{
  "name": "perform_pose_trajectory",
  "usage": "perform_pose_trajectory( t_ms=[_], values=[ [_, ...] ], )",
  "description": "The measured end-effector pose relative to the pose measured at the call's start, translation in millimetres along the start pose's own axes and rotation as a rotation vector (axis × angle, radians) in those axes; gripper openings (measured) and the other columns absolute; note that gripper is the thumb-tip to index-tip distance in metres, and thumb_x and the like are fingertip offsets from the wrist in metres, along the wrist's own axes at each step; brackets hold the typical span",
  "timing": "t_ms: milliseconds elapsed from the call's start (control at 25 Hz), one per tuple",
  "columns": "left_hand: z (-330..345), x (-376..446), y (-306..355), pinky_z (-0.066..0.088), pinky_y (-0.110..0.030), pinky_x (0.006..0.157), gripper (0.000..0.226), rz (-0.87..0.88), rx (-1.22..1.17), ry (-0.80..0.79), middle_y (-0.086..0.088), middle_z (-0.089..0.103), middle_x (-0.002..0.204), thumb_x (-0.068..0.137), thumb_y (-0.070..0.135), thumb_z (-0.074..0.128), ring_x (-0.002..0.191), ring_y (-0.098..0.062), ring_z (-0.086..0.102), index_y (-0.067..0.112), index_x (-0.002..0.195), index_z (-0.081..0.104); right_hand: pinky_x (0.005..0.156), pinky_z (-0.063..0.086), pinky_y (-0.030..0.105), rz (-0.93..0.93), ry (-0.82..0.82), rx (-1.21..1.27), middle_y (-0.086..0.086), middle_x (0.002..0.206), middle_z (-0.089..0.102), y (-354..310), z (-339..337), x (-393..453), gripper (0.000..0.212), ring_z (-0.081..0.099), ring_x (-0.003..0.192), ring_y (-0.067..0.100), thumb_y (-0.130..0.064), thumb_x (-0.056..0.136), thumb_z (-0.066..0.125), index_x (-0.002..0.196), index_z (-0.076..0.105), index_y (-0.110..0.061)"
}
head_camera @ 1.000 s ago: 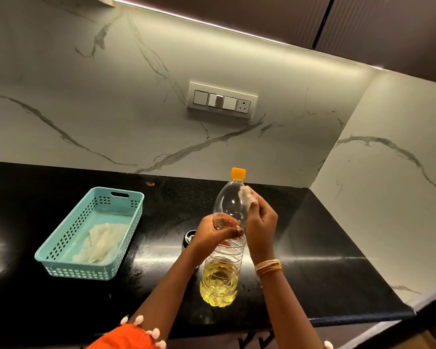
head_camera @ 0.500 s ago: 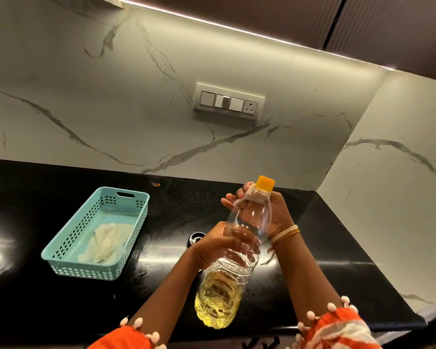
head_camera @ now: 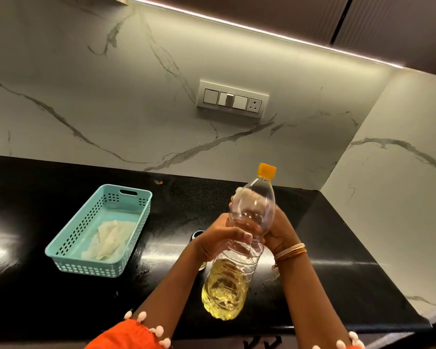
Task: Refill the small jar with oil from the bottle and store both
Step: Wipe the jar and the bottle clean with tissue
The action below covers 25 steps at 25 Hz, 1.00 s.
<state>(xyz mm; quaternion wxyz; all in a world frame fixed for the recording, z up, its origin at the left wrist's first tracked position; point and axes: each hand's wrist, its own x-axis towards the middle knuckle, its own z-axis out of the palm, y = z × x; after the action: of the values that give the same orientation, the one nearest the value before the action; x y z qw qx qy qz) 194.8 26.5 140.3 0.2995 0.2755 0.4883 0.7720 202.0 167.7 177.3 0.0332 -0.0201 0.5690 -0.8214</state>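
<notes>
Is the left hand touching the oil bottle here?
Touching. Head view shows the left hand with fingers curled round the oil bottle at mid-body.

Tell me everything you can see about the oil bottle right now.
The oil bottle is clear ribbed plastic with an orange cap still on and yellow oil filling roughly its lower third. It is held tilted above the black counter. The left hand grips its middle; the right hand presses a white cloth against its upper part.

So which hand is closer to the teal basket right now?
Left. The left hand grips the oil bottle on the side facing the teal basket; the right hand holds a white cloth against the bottle's far side.
</notes>
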Motion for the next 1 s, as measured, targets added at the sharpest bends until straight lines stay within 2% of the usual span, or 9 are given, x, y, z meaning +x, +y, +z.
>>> perform_pose_trajectory(
  t_ms=[120,280,400,480,600,720,800,880,1000],
  values=[
    [1,4,3,0.057,-0.031,0.075,0.035,0.057,0.06,0.04,-0.006,0.071,0.085,0.054,0.021,0.076,0.079,-0.022,0.068,0.014,0.089,0.075,0.078,0.058,0.032,-0.249,0.178,-0.079,0.01,0.093,0.07,-10,4,-7,0.024,0.068,0.088,0.022,-0.022,0.095,0.046,0.102,0.066,-0.01],
    [-4,4,3,0.057,-0.039,0.074,0.04,0.049,0.161,0.083,-0.018,0.068,0.094,0.063,0.024,0.074,0.084,-0.03,0.067,0.006,0.098,0.068,0.079,0.054,0.024,-0.631,0.447,-0.325,-0.007,0.088,0.07,-2,19,-26,0.021,0.066,0.088,0.009,-0.013,0.098,0.045,0.1,0.066,-0.014],
    [-10,2,5,0.056,-0.044,0.078,0.036,0.037,0.2,0.149,-0.013,0.07,0.09,0.065,0.03,0.075,0.084,-0.028,0.069,0.01,0.095,0.07,0.091,0.052,0.022,-0.815,0.516,-0.504,0.003,0.117,0.067,19,31,-38,0.028,0.063,0.112,0.008,0.0,0.094,0.051,0.12,0.06,-0.007],
    [-11,1,7,0.055,-0.046,0.084,0.037,0.057,0.217,0.184,-0.011,0.07,0.09,0.065,0.035,0.075,0.089,-0.029,0.068,0.012,0.093,0.07,0.103,0.046,0.032,-0.929,0.403,-0.721,0.011,0.133,0.057,36,28,-42,0.037,0.052,0.129,0.021,0.006,0.091,0.055,0.126,0.057,-0.006],
    [-13,-2,6,0.055,-0.04,0.084,0.042,0.056,0.207,0.211,-0.009,0.071,0.091,0.063,0.038,0.075,0.09,-0.027,0.068,0.013,0.097,0.068,0.108,0.042,0.041,-1.083,0.19,-1.181,0.007,0.134,0.056,34,14,-42,0.035,0.047,0.133,0.023,-0.003,0.09,0.057,0.125,0.059,-0.009],
    [-16,-3,6,0.057,-0.038,0.081,0.046,0.017,0.333,0.237,-0.011,0.07,0.091,0.061,0.041,0.077,0.087,-0.025,0.069,0.012,0.096,0.068,0.106,0.044,0.045,-1.072,0.124,-1.482,0.004,0.132,0.059,-5,3,-26,0.035,0.053,0.127,0.019,-0.012,0.09,0.057,0.125,0.06,-0.014],
    [-18,-3,3,0.058,-0.038,0.077,0.037,-0.003,0.377,0.26,-0.01,0.07,0.088,0.065,0.037,0.078,0.084,-0.024,0.069,0.013,0.092,0.069,0.101,0.048,0.049,-1.013,0.066,-1.575,0.007,0.128,0.063,-29,4,-11,0.04,0.057,0.122,0.022,-0.015,0.085,0.068,0.124,0.062,-0.015],
    [-15,-2,3,0.057,-0.04,0.076,0.027,0.002,0.368,0.304,-0.004,0.07,0.082,0.071,0.034,0.077,0.078,-0.02,0.069,0.014,0.087,0.07,0.1,0.049,0.048,-0.983,-0.078,-1.714,0.007,0.124,0.066,-33,13,-6,0.045,0.06,0.12,0.023,-0.012,0.077,0.077,0.12,0.065,-0.015],
    [-10,0,-2,0.055,-0.033,0.076,0.035,0.045,0.472,0.418,0.01,0.07,0.082,0.078,0.046,0.073,0.08,-0.006,0.067,0.017,0.096,0.064,0.106,0.041,0.039,-1.073,-0.326,-1.892,0.005,0.117,0.07,-12,25,-20,0.043,0.062,0.116,0.021,-0.011,0.069,0.082,0.11,0.071,-0.018]
  ],
)
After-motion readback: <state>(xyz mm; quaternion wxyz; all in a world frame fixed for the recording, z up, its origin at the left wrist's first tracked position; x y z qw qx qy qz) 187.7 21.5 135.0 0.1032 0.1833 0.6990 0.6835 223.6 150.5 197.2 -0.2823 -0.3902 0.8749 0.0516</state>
